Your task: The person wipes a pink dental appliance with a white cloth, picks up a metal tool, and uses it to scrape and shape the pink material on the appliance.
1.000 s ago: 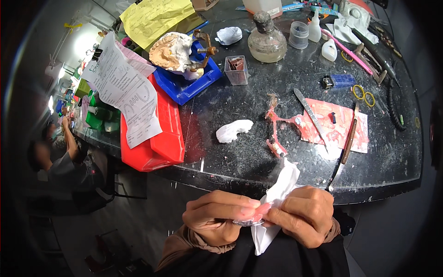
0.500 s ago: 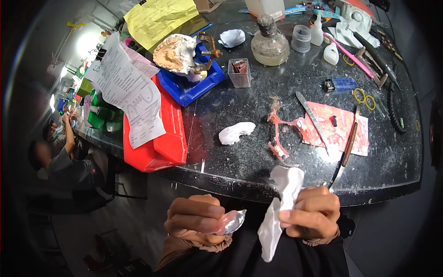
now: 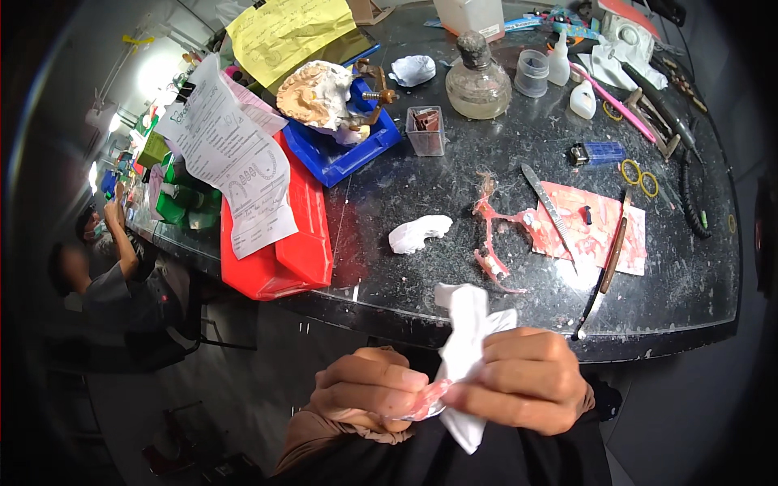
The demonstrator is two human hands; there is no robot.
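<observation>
In the lower middle my left hand (image 3: 369, 389) is closed on a small pink piece (image 3: 429, 397) with a shiny silver underside. My right hand (image 3: 523, 381) pinches a folded white tissue (image 3: 466, 328), its fingertips against the pink piece's right end. Beyond them on the bench lie a white lump (image 3: 420, 233), a branching pink piece (image 3: 493, 233), a pink sheet (image 3: 567, 231) under a steel blade (image 3: 549, 212), and a wooden-handled knife (image 3: 614, 245).
A red tray (image 3: 275, 267) with papers (image 3: 239, 158) and a blue tray (image 3: 344, 166) holding a plaster model (image 3: 312, 97) stand left. A glass burner (image 3: 478, 91), small containers (image 3: 531, 77) and tools crowd the back of the dark bench (image 3: 381, 300). At far left, people (image 3: 113, 275) sit at work.
The hands moved apart, exposing the silver side of the pink piece, then came back together. The tissue is now against the piece again, its upper end further left.
</observation>
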